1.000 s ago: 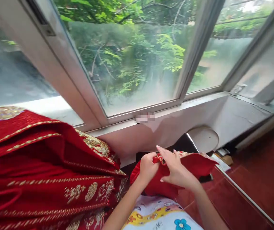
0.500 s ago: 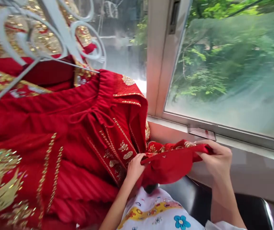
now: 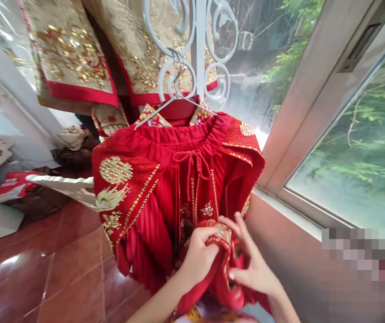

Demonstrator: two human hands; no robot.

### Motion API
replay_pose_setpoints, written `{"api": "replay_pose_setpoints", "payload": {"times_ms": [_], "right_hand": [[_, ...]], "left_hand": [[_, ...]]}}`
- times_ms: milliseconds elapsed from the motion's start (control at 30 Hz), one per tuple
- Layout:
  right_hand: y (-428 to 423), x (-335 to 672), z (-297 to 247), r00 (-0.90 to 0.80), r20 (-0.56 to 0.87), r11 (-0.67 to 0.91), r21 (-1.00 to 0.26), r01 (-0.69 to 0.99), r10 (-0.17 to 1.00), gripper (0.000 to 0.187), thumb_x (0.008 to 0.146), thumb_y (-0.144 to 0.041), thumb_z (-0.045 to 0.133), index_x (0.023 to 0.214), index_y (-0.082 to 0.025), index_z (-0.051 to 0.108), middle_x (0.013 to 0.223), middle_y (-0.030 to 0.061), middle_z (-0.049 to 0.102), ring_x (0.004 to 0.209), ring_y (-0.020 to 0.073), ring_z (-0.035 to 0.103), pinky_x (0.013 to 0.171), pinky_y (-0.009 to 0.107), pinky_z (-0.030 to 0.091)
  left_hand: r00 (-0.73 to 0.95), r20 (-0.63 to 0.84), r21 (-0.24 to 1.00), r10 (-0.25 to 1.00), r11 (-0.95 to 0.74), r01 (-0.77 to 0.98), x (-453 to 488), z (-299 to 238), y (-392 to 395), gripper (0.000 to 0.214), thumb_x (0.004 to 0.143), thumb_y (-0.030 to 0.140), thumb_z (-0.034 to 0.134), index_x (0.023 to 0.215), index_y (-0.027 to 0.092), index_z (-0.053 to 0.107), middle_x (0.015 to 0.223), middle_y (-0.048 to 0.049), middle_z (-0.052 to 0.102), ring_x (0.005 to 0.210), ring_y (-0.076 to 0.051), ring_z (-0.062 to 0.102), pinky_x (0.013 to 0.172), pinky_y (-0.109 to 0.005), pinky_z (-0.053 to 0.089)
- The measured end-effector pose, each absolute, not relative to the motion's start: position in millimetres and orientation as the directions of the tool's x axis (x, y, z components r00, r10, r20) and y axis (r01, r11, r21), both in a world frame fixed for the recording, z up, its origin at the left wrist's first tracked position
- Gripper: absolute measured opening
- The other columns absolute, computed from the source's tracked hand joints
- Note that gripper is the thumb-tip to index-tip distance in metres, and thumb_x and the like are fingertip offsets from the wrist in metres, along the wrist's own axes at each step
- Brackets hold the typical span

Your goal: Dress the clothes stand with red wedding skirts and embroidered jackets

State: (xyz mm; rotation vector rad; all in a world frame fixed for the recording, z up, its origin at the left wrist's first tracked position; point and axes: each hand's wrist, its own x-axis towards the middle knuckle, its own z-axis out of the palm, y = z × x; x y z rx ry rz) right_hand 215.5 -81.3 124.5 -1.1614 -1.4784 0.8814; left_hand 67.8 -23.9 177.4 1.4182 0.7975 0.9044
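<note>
A red garment [image 3: 165, 166] with gold embroidery and a drawstring bow hangs from a wire hanger [image 3: 165, 107] on a white scrolled metal rack. My left hand [image 3: 201, 258] is closed on a gathered, gold-embroidered red cloth edge [image 3: 224, 237] in front of it. Beside that cloth is my right hand [image 3: 249, 260], its fingers spread and its thumb touching the red folds. Whether the held cloth belongs to the hanging garment cannot be made out. Its lower part bunches close to my body.
The white rack [image 3: 201, 49] stands before the window glass. Cream and gold garments [image 3: 74, 54] with red hems hang behind. A metal-framed window [image 3: 313, 193] and its sill run along the right. Red floor tiles [image 3: 74, 260] and a red box [image 3: 17, 185] are at the left.
My view has swung left, showing the whole hanging garment. Both hands came closer together; the cloth edge stretched between them is now gathered, and my right hand has loosened its pinch.
</note>
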Motion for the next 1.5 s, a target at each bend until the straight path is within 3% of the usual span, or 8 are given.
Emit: {"api": "replay_pose_setpoints", "payload": {"times_ms": [200,400,567,667,933,1200,1367,1500], "right_hand": [[-75,212,103,-0.214,0.197,0.238,-0.954,0.183,0.957,0.099,0.071,-0.061,0.062,0.148,-0.022,0.013,0.152,0.0117,0.017,0.139,0.0286,0.020,0.113,0.044,0.015],[-67,211,126,-0.297,0.147,0.258,-0.889,0.378,0.944,0.115,0.055,-0.053,0.077,0.148,-0.025,0.016,0.143,0.0123,0.038,0.128,0.0318,0.040,0.106,0.045,0.032],[-59,211,150,-0.240,0.092,0.241,-0.647,0.723,0.966,0.057,0.077,-0.026,0.052,0.134,-0.021,0.047,0.072,0.0027,0.066,0.064,0.0201,0.060,0.065,0.033,0.051],[-62,238,175,-0.233,0.198,0.306,-0.636,0.709,0.952,0.035,0.076,-0.032,0.057,0.108,-0.021,0.064,0.078,0.0049,0.067,0.068,0.0197,0.061,0.064,0.030,0.052],[-59,238,218,-0.215,0.349,0.410,-0.791,0.454,0.912,0.023,0.070,-0.039,0.066,0.077,-0.018,0.064,0.066,0.0033,0.062,0.057,0.0156,0.057,0.051,0.024,0.047],[-63,236,209,-0.140,0.309,0.336,-0.798,0.499,0.941,0.021,0.068,-0.039,0.068,0.070,-0.018,0.064,0.066,0.0027,0.062,0.060,0.0159,0.058,0.055,0.023,0.049],[-70,261,204,0.192,0.330,0.222,-0.874,0.432,0.924,0.027,0.068,-0.038,0.070,0.088,-0.019,0.066,0.078,0.0043,0.065,0.065,0.0181,0.062,0.056,0.022,0.050],[-64,224,196,0.044,0.336,0.282,-0.849,0.446,0.941,0.075,0.061,-0.037,0.074,0.131,-0.023,0.049,0.106,0.0083,0.065,0.082,0.0216,0.063,0.071,0.029,0.053]], "left_hand": [[0.384,0.170,0.943,0.908,-0.263,0.205,60,172,-24,0.013,0.064,0.009,0.044,0.053,0.016,0.044,0.053,0.0032,0.045,0.054,-0.009,0.040,0.055,-0.021,0.033],[0.203,0.289,0.785,0.936,-0.353,0.509,2,198,-5,0.013,0.066,0.016,0.049,0.054,0.017,0.047,0.053,0.0029,0.051,0.053,-0.010,0.044,0.053,-0.022,0.032],[0.042,0.403,0.658,0.914,-0.321,0.681,-54,224,-23,0.011,0.064,0.018,0.050,0.054,0.017,0.056,0.054,0.0013,0.058,0.054,-0.013,0.050,0.054,-0.023,0.036],[0.101,0.350,0.602,0.931,-0.306,0.737,-77,237,-35,0.011,0.063,0.017,0.052,0.055,0.018,0.060,0.053,0.0009,0.060,0.051,-0.013,0.051,0.052,-0.023,0.036],[0.226,0.231,0.771,0.946,-0.319,0.551,-51,243,-16,0.022,0.082,0.031,0.051,0.088,0.020,0.069,0.080,-0.0018,0.071,0.071,-0.016,0.064,0.067,-0.024,0.046],[0.212,0.314,0.863,0.926,-0.371,0.344,-37,223,16,0.023,0.083,0.030,0.052,0.089,0.018,0.070,0.092,-0.0041,0.072,0.088,-0.019,0.065,0.082,-0.028,0.048],[0.303,0.308,0.899,0.902,-0.380,0.217,-29,231,11,0.020,0.080,0.023,0.057,0.093,0.018,0.071,0.095,-0.0044,0.072,0.090,-0.019,0.066,0.084,-0.028,0.049],[0.504,0.275,0.926,0.819,-0.366,0.089,23,225,-4,0.022,0.081,0.017,0.052,0.090,0.017,0.072,0.090,-0.0052,0.073,0.083,-0.017,0.067,0.079,-0.026,0.051]]}}
